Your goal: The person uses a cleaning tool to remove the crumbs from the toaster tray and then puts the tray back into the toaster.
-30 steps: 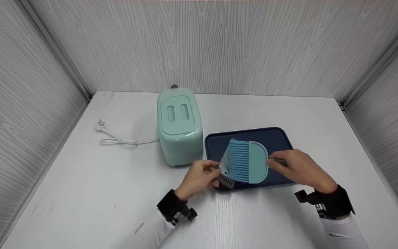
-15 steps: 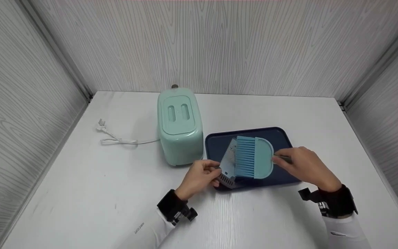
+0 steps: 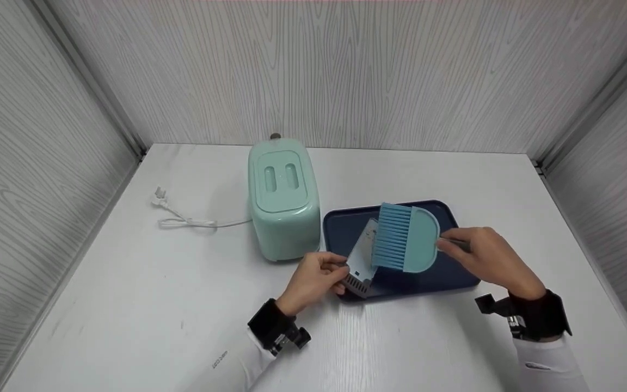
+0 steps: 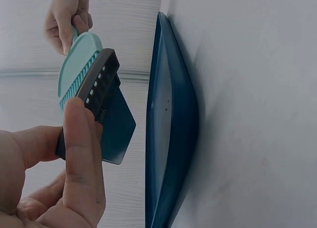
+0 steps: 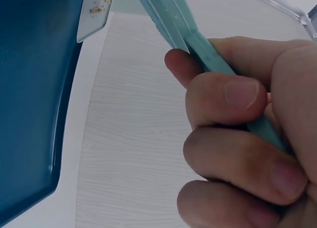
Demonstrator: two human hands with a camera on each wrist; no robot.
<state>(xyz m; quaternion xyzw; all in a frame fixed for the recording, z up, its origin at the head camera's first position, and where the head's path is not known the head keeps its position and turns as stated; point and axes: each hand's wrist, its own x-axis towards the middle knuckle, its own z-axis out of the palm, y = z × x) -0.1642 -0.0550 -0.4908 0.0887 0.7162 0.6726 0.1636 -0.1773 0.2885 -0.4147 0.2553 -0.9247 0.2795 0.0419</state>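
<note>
In the head view my left hand (image 3: 314, 279) pinches the dark slotted end of a flat crumb tray (image 3: 361, 258), tilted up above a navy serving tray (image 3: 449, 277). Crumbs (image 5: 103, 2) lie on its pale plate in the right wrist view. A teal hand brush (image 3: 424, 239) with blue bristles is gripped by its handle in my right hand (image 3: 490, 260). The bristles overlap the crumb tray's right edge in the head view. From the left wrist, the serving tray (image 4: 185, 114) appears below the crumb tray, with a few specks on it.
A mint toaster (image 3: 286, 231) with a lid stands close to the left of the serving tray. Its white cord and plug (image 3: 183, 222) lie on the table further left. Wood-grain panels (image 3: 389, 76) enclose the table at the back and sides.
My right hand has drawn the brush right and a little away from me, turning it slightly and uncovering more of the crumb tray's plate. The left hand has stayed in place.
</note>
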